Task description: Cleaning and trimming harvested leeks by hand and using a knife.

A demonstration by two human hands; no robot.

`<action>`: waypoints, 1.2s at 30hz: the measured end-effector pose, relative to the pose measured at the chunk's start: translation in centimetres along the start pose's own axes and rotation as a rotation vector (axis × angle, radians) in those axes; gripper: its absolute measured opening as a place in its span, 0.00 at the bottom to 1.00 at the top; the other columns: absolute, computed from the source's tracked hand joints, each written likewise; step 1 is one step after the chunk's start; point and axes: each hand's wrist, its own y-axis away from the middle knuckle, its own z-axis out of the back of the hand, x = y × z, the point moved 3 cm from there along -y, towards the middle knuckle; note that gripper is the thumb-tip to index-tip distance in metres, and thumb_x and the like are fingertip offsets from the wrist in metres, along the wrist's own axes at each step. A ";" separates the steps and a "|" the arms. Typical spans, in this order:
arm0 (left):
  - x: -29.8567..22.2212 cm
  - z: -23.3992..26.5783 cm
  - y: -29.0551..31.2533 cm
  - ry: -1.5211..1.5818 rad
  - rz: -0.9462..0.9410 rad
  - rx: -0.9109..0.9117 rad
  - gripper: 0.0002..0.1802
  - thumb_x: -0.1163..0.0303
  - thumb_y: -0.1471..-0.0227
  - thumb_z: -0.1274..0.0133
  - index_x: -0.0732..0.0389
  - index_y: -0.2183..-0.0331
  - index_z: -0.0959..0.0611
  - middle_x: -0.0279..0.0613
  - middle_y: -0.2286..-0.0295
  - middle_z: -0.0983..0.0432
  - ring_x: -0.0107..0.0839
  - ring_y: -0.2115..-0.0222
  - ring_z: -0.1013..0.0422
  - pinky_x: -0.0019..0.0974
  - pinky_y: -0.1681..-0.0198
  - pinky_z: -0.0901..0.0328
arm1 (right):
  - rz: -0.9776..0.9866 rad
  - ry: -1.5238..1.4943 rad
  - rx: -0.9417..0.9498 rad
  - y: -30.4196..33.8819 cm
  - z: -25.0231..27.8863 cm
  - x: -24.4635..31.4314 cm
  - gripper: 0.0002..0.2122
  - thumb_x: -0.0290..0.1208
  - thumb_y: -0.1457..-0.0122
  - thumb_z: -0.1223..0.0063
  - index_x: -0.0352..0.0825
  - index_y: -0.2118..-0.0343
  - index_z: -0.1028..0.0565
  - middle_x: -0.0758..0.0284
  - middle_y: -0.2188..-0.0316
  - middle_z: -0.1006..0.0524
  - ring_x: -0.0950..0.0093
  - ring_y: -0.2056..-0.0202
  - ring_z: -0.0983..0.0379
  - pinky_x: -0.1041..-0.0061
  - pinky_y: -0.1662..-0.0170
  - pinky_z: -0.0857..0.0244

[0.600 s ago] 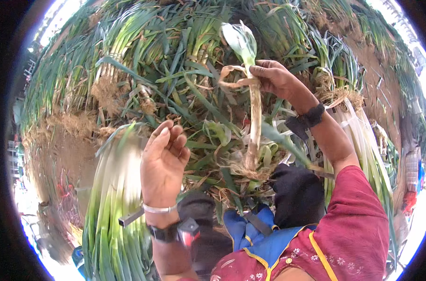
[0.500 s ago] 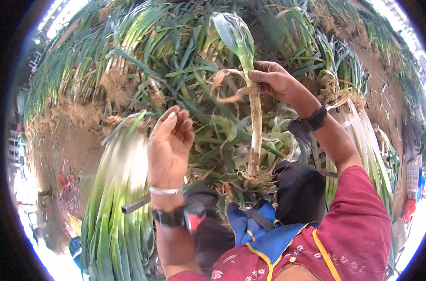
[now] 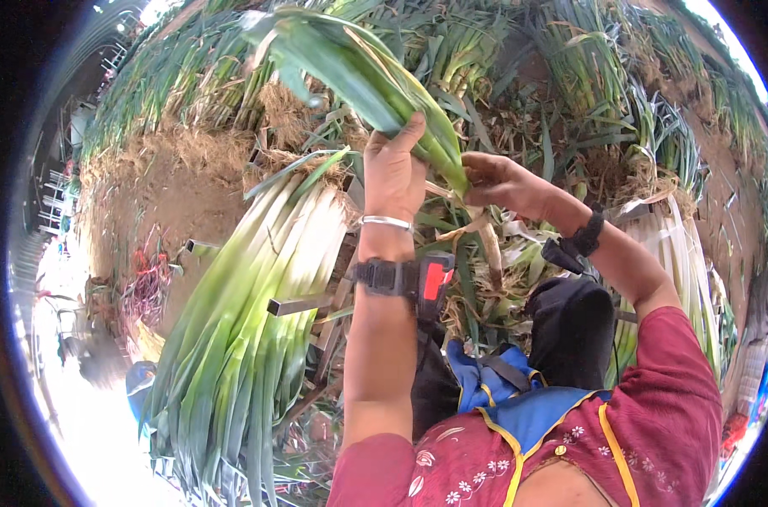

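Note:
A single leek runs between my two hands, its wide green leaves [image 3: 350, 68] fanning up to the far left. Its pale shaft [image 3: 490, 253] hangs toward my lap, roots at the lower end. My left hand [image 3: 392, 177] is closed on the leaves, the thumb on top and the fingers mostly hidden. At the leek's neck, my right hand [image 3: 511, 186] has its fingers closed round it. A dry, brownish outer leaf [image 3: 460, 230] droops beside the shaft. Beside my left forearm lies a stack of cleaned leeks [image 3: 240, 287], white ends away from me.
Another stack of pale leeks [image 3: 671, 245] lies to the right. Rows of leeks with earthy roots [image 3: 164, 139] stretch across the back. A metal bar end [image 3: 295, 306] juts out near my left forearm. Red strings [image 3: 150, 283] lie on the ground farther left.
My left hand, earlier empty with its fingers curled, has moved up and right and taken hold of the leaves. The leek's top has swung to the left and its leaves have spread.

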 end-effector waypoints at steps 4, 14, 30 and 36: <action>1.2 -0.2 -0.8 0.000 -0.017 -0.054 0.17 0.82 0.52 0.46 0.63 0.57 0.26 0.41 0.62 0.26 0.37 0.61 0.29 0.44 0.56 0.33 | 0.091 0.005 -0.249 -1.4 0.9 0.4 0.21 0.24 0.45 0.45 0.30 0.49 0.35 0.68 0.58 0.28 0.81 0.58 0.33 0.79 0.52 0.39; 3.5 -2.4 -1.5 -0.028 -0.031 -0.029 0.20 0.77 0.50 0.45 0.59 0.54 0.28 0.41 0.61 0.27 0.39 0.61 0.29 0.48 0.57 0.33 | 0.154 0.176 -0.329 0.1 2.7 2.4 0.14 0.25 0.48 0.42 0.28 0.59 0.29 0.71 0.66 0.27 0.84 0.63 0.34 0.81 0.57 0.38; 4.1 -4.0 -1.2 -0.037 0.100 0.202 0.13 0.72 0.47 0.48 0.64 0.60 0.29 0.43 0.70 0.27 0.35 0.71 0.30 0.42 0.65 0.31 | 0.381 0.295 -0.326 4.5 3.1 3.9 0.14 0.25 0.44 0.45 0.29 0.55 0.28 0.73 0.65 0.25 0.85 0.63 0.32 0.81 0.57 0.36; 2.2 -2.1 -1.8 0.050 0.059 -0.004 0.13 0.74 0.47 0.48 0.65 0.59 0.30 0.43 0.69 0.28 0.34 0.70 0.31 0.40 0.66 0.33 | 0.410 0.079 -0.275 9.9 3.6 4.7 0.08 0.27 0.43 0.48 0.31 0.61 0.28 0.71 0.68 0.26 0.82 0.66 0.30 0.80 0.64 0.34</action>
